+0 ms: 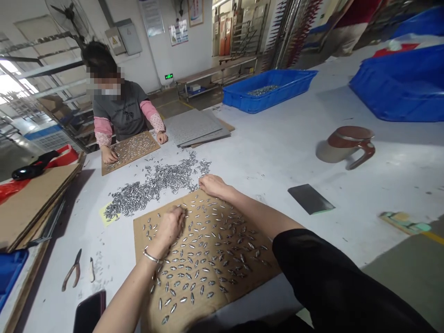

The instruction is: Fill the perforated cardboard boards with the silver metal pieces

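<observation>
A brown cardboard sheet [183,296] lies before me, covered with many small silver spindle-shaped metal pieces. My left hand [170,226], with a bangle at its wrist, is over the upper left part of the sheet, fingers curled down; what they hold, if anything, is hidden. My right hand [212,185] is at the sheet's far edge, beside the loose heap of metal pieces [156,182], its fingers pinched together on something too small to make out. Part of the heap rests on a yellow paper [106,215] at its left end.
Across the table [263,152] a person [121,111] works over another cardboard sheet [130,152]. Grey sheets [197,129], blue bins [270,90], a brown mug [347,143] and a dark block [310,199] stand or lie around. Pliers [72,270] and a phone [89,312] are at left.
</observation>
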Demonstrator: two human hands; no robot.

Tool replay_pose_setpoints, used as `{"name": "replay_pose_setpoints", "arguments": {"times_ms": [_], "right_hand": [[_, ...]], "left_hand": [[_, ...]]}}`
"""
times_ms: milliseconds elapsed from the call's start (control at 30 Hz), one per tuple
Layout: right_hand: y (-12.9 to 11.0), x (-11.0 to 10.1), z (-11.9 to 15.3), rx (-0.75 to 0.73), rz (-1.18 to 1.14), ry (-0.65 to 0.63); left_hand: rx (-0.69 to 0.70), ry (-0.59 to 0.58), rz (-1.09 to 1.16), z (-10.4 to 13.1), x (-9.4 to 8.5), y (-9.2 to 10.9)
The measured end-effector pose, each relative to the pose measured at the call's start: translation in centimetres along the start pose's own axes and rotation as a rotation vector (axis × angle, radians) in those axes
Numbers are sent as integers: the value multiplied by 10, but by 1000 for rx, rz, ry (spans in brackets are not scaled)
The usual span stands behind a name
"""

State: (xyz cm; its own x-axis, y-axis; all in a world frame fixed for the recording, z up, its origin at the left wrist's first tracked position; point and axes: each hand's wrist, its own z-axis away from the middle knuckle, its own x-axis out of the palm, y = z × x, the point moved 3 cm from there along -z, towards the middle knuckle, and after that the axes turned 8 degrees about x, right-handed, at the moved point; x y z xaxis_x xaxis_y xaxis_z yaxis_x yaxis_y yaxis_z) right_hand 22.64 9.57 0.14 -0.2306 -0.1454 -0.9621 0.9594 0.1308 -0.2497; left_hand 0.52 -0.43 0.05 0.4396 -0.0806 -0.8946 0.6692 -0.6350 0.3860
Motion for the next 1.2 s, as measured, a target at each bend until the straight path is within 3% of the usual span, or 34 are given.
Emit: {"name": "replay_pose_setpoints", "arguments": {"times_ms": [167,333,400,500,600,700,800,933,1067,1200], "right_hand": [[-5,10,-23,26,66,-68],[0,16,-39,44,43,-98],[1,18,-41,53,40,-93],[-1,19,-39,61,39,-80],[-2,12,-29,50,15,-10],[0,1,-11,24,-53,75],[6,-5,14,3,-178,82],[6,1,49,-67,-393,10],[-13,14,71,-185,-419,-70],[-38,17,76,-227,-210,-84]], "left_hand": [[-105,30,-21,10,-25,-21],[-190,47,-60,41,-35,-43],[-220,49,-39,51,-32,-42],[-236,17,38,51,-19,-25],[-187,-37,71,32,0,1],[-170,-147,-49,8,18,19],[-184,-215,-145,-6,29,23],[-186,-192,-180,-7,38,22],[-195,-154,-194,-6,39,20],[-244,-83,-201,0,17,14]]}}
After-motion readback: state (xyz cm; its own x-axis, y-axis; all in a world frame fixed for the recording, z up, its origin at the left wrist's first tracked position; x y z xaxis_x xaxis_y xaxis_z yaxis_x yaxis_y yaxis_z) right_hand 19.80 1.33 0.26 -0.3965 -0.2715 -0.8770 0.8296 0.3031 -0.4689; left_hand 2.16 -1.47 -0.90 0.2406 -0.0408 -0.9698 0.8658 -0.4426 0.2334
